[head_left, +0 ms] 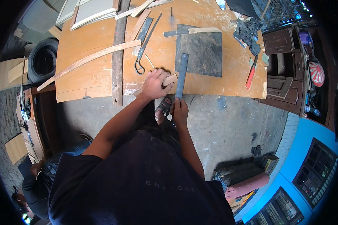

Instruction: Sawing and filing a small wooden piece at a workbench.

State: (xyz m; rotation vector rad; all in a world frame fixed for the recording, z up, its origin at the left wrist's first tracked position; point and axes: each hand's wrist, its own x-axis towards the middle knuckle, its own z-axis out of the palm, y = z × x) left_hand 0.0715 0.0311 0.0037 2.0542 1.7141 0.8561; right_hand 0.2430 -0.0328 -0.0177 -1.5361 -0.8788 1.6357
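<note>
At the table's near edge my left hand is closed around a short light-brown wood piece, its end poking out past my thumb. In my right hand, below that edge, is a long flat grey file, which points away from me over the tabletop. The file lies just right of the wood piece; whether the two touch, I cannot tell. A narrow saw with a black loop handle rests beyond my left hand. Under the file's far end is a dark square sheet.
The brown table carries a long curved wood strip, a dark wooden beam, white-edged frames and a red-handled tool. A tyre and a seated person are at left. Dark drawers stand at right.
</note>
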